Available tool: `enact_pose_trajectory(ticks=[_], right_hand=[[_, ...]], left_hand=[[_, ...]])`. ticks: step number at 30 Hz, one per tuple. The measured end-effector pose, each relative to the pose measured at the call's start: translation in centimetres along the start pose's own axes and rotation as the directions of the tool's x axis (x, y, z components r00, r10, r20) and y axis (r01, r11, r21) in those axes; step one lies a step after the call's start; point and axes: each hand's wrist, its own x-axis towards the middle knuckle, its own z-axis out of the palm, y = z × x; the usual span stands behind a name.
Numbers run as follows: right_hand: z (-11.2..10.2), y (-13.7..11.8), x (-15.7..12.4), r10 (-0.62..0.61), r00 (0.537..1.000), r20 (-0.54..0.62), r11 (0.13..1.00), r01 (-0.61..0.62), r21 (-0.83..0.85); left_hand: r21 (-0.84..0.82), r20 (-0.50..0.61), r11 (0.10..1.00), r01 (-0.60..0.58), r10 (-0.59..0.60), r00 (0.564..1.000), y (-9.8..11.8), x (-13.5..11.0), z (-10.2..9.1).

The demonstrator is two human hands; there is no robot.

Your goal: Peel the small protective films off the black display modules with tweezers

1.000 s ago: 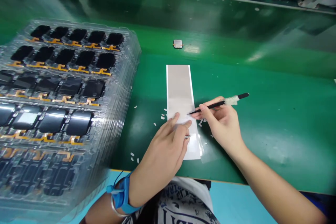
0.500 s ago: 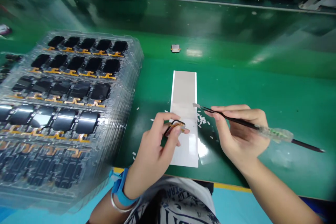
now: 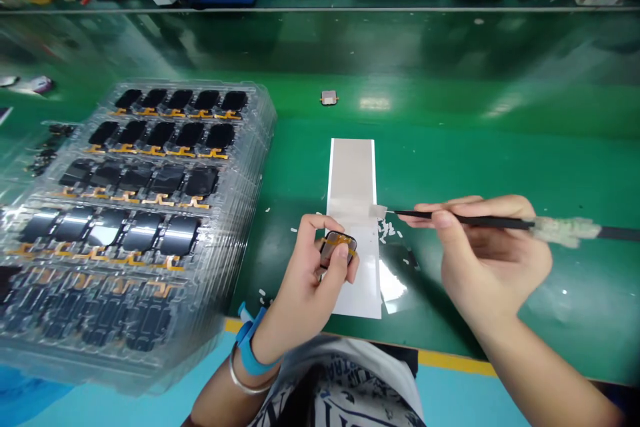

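Observation:
My left hand (image 3: 313, 273) pinches a small dark screen module (image 3: 338, 248) with an orange flex strip, held over the lower left edge of a white paper strip (image 3: 353, 180). A blue strap and a metal bangle circle that wrist. My right hand (image 3: 487, 257) grips black tweezers (image 3: 450, 218) with pale tape wound round the handle. The tweezer tips hold a small clear film piece (image 3: 378, 211) just above the strip's right edge.
A stack of clear trays (image 3: 250, 167) filled with several dark screen modules stands on the green mat at left. One lone module (image 3: 329, 98) lies farther back. Small white film scraps (image 3: 387, 230) dot the mat beside the strip. Bins line the far edge.
My left hand lifted the module off the paper strip and turned it up. The right hand swung the tweezers round, carrying a film piece, and now holds them level, tips pointing left.

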Motion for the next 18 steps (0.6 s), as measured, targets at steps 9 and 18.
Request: enact_pose_trajectory(ticks=[9,18], right_hand=[[1.8,-2.7,-3.7,0.227,0.962,-0.15,0.969,-0.209,0.129],[3.8,-1.3,-6.5,0.166,0.976,-0.142,0.973,-0.139,0.184]], left_hand=[[-0.066,-0.032,0.996,-0.057,0.055,0.998,-0.7,-0.2,0.7],[-0.22,-0.021,0.971,-0.096,0.094,0.995,-1.0,-0.3,0.7]])
